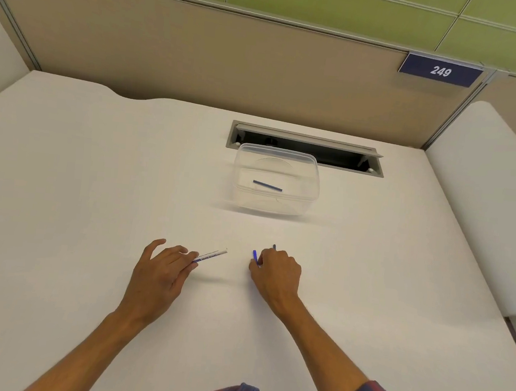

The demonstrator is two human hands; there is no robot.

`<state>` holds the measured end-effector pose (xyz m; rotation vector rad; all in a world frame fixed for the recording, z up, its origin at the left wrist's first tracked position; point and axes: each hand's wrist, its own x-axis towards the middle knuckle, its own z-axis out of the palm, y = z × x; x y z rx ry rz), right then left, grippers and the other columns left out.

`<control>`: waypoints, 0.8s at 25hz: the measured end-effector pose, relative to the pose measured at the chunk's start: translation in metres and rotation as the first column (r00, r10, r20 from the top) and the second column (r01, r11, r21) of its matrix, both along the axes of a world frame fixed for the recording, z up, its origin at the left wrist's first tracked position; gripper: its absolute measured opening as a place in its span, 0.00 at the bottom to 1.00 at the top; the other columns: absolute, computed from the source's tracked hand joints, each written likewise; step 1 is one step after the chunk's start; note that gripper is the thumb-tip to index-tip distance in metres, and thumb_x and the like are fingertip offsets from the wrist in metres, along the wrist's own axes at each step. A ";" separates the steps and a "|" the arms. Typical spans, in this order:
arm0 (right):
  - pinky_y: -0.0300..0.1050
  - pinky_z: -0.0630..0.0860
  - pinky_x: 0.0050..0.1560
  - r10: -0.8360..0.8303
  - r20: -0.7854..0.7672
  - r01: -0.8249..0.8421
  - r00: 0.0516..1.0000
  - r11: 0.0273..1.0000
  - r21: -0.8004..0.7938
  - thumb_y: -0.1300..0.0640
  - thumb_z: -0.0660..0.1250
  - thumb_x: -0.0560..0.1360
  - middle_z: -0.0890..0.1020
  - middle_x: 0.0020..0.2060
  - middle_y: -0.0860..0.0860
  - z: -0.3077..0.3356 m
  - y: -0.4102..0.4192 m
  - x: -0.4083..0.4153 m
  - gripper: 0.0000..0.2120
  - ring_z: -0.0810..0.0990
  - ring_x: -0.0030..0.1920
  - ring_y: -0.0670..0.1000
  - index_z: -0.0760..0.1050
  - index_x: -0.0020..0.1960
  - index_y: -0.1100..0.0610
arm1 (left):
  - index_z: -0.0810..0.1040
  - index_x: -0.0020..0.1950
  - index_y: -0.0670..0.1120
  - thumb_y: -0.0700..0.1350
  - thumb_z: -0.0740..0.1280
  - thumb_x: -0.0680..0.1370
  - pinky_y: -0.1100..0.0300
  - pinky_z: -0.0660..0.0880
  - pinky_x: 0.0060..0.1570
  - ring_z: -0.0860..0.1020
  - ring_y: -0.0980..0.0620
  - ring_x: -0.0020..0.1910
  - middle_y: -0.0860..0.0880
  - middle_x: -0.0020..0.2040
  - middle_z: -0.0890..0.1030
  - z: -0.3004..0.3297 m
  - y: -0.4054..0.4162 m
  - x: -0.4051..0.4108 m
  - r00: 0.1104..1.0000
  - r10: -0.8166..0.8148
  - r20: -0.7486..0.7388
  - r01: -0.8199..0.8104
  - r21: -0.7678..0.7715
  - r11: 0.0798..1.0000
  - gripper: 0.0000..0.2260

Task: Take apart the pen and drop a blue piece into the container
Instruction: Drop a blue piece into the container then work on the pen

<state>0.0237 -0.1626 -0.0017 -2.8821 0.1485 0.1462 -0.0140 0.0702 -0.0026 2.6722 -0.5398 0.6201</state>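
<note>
From the head view, the container [276,179] stands on the white counter [93,178], and a blue stick [267,185] already lies inside it. Nearer the person than the container, the left hand [159,275] pinches the white pen barrel [210,255], its tip pointing toward the container. Just right of the barrel, the right hand [275,273] is curled round small blue pieces [254,256] that poke out above the fingers. The likely slip: those pieces are small and bunched in one grasp, so loosening to drop one could spill several, or send one onto the counter short of the container.
</note>
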 end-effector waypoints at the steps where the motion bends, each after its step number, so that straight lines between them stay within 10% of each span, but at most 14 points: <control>1: 0.44 0.64 0.36 0.000 -0.003 0.000 1.000 1.000 -0.001 0.50 0.61 0.78 0.80 0.36 0.53 0.000 0.002 0.001 0.13 0.72 0.34 0.55 0.78 0.44 0.57 | 0.82 0.53 0.43 0.48 0.59 0.80 0.51 0.66 0.64 0.83 0.50 0.46 0.50 0.44 0.85 0.001 0.000 -0.001 1.000 -0.001 0.004 0.001 0.002 1.000 0.15; 20: 0.44 0.72 0.39 -0.165 0.109 0.151 0.980 0.981 0.125 0.48 0.62 0.79 0.81 0.44 0.48 -0.014 -0.030 -0.017 0.10 0.80 0.41 0.52 0.76 0.47 0.54 | 0.82 0.52 0.44 0.48 0.59 0.80 0.52 0.67 0.64 0.82 0.50 0.40 0.51 0.41 0.83 0.005 -0.007 0.001 1.000 -0.024 0.003 0.024 -0.009 1.000 0.14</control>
